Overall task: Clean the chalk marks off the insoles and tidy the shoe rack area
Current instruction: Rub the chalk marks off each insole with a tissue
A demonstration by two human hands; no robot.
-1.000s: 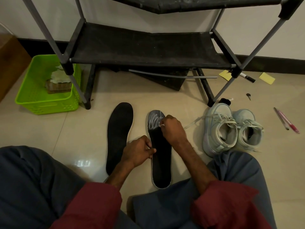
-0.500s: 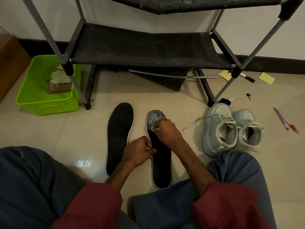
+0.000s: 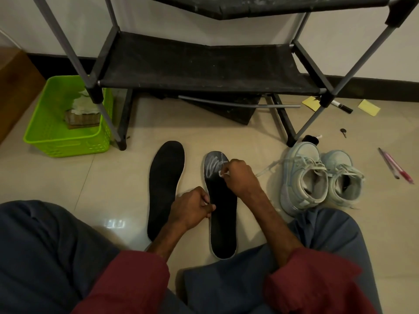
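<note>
Two black insoles lie side by side on the tiled floor in front of me. The left insole (image 3: 166,189) looks plain black. The right insole (image 3: 223,223) has white chalk scribbles (image 3: 214,166) on its toe end. My right hand (image 3: 240,177) sits at that toe end and pinches a small white piece (image 3: 221,174) against the marks. My left hand (image 3: 191,209) pinches the left edge of the right insole near its middle.
A black shoe rack (image 3: 204,69) stands just behind the insoles, with a loose grey tube (image 3: 238,104) under it. A green basket (image 3: 65,146) holding rags is at left. Pale blue sneakers (image 3: 303,177) sit at right. A marker (image 3: 342,107), sticky notes (image 3: 368,107), key (image 3: 343,132) and pens (image 3: 395,166) lie beyond them.
My right hand slid left over the toe of the right insole, then back to the right. My left hand stayed on the insole's edge.
</note>
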